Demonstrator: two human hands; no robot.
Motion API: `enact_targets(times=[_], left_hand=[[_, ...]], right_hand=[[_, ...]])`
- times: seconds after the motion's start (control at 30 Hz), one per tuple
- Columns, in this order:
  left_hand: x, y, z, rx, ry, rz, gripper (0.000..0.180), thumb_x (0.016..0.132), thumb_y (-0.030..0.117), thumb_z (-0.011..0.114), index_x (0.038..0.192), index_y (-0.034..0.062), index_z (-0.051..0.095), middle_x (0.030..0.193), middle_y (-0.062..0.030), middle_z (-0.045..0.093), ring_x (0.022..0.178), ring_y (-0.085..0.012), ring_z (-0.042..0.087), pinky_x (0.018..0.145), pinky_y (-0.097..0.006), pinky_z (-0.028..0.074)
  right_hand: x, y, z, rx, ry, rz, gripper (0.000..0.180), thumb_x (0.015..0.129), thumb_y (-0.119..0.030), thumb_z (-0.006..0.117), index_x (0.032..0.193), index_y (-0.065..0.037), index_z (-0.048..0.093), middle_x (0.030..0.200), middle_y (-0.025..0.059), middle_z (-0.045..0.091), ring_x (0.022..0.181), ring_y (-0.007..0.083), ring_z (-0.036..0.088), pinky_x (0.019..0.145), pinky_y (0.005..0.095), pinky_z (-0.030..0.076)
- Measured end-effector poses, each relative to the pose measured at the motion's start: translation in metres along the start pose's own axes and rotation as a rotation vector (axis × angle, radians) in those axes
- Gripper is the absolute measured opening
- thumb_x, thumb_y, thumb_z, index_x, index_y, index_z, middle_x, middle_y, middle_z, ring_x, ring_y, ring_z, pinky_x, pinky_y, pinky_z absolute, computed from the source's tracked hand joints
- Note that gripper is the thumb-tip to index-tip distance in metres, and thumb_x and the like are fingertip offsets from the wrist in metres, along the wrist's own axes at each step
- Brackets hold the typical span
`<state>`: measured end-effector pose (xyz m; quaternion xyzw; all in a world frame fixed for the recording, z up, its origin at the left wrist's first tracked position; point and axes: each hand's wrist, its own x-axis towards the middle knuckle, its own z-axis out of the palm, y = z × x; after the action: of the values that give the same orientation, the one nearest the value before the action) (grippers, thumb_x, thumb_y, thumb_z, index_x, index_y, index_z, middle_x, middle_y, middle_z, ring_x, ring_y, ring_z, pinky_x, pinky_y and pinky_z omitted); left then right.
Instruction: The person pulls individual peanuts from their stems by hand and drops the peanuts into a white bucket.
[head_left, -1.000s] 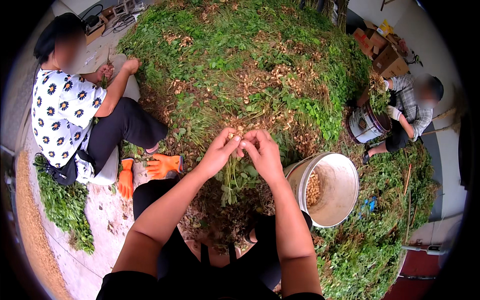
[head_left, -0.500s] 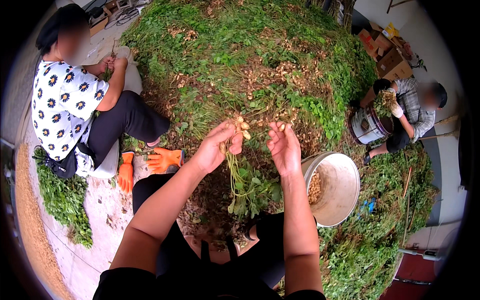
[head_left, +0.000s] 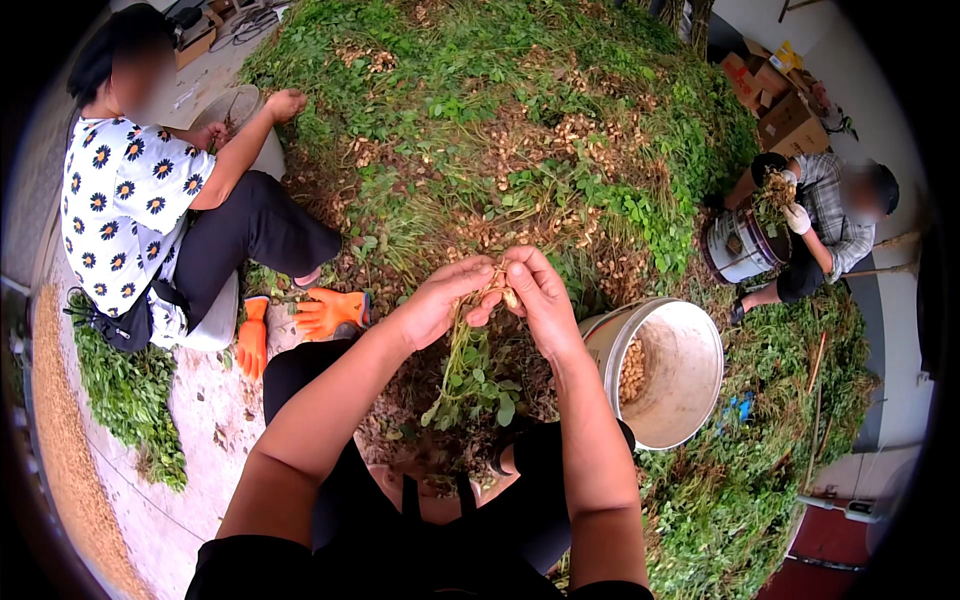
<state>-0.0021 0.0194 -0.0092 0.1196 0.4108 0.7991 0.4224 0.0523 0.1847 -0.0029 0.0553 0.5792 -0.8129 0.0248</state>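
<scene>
A peanut plant point(head_left: 470, 385) hangs upside down from my left hand point(head_left: 440, 303), its leafy stems trailing down between my knees. The fingers of that hand are closed round the stems near the roots. My right hand point(head_left: 543, 305) meets it there, thumb and fingers pinched on the peanuts point(head_left: 510, 298) at the root end. Part of the pods is hidden behind the fingers. Just right of my right forearm stands a pale bucket point(head_left: 685, 365), tilted toward me, with picked peanuts point(head_left: 632, 372) lying inside.
A large heap of pulled peanut plants point(head_left: 450, 110) spreads ahead. Orange gloves point(head_left: 325, 313) lie on the floor at left. One person point(head_left: 140, 190) sits at left by a pail; another point(head_left: 830, 210) works at right over a bucket point(head_left: 735, 250). Cardboard boxes point(head_left: 790, 125) stand far right.
My right hand, apart with a loose peanut at its fingertips before, has come left to the plant's roots and closed on pods. The person at left has stretched one hand out toward the heap.
</scene>
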Motion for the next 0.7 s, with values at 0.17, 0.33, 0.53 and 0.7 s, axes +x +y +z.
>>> enact_targets(times=[0.17, 0.33, 0.53, 0.7], left_hand=[[0.001, -0.006, 0.001, 0.124, -0.037, 0.068, 0.020, 0.099, 0.028, 0.051, 0.098, 0.0079, 0.052, 0.074, 0.0003, 0.049, 0.062, -0.0081, 0.041, 0.057, -0.023, 0.035], [-0.007, 0.003, 0.003, -0.059, -0.077, 0.080, 0.018, 0.099, 0.027, 0.051, 0.103, 0.0092, 0.048, 0.074, -0.0014, 0.049, 0.061, -0.0100, 0.041, 0.058, -0.024, 0.035], [-0.005, 0.003, -0.011, -0.118, -0.033, 0.121, 0.021, 0.101, 0.029, 0.048, 0.104, 0.0082, 0.048, 0.081, -0.0055, 0.054, 0.063, -0.0132, 0.047, 0.059, -0.029, 0.039], [-0.005, 0.005, -0.005, -0.085, 0.048, 0.088, 0.022, 0.101, 0.029, 0.047, 0.106, 0.0080, 0.048, 0.081, -0.0060, 0.055, 0.066, -0.0137, 0.052, 0.060, -0.030, 0.042]], right_hand=[[0.008, 0.012, -0.006, -0.377, 0.176, -0.302, 0.020, 0.097, -0.026, 0.059, 0.101, -0.007, 0.055, 0.080, -0.0045, 0.055, 0.067, 0.0044, 0.044, 0.058, 0.0195, 0.037], [0.015, -0.002, -0.026, -0.101, 0.537, -0.090, 0.023, 0.098, -0.031, 0.055, 0.097, -0.008, 0.052, 0.069, -0.0050, 0.045, 0.057, 0.0043, 0.034, 0.051, 0.0207, 0.030], [0.014, -0.020, -0.044, 0.334, 0.354, -0.085, 0.031, 0.101, -0.039, 0.043, 0.102, -0.010, 0.053, 0.078, -0.0032, 0.052, 0.058, 0.0059, 0.037, 0.050, 0.0195, 0.030], [0.009, -0.006, -0.016, -0.052, 0.001, 0.007, 0.029, 0.102, -0.034, 0.047, 0.104, -0.008, 0.058, 0.076, -0.0038, 0.050, 0.059, 0.0037, 0.036, 0.051, 0.0181, 0.028]])
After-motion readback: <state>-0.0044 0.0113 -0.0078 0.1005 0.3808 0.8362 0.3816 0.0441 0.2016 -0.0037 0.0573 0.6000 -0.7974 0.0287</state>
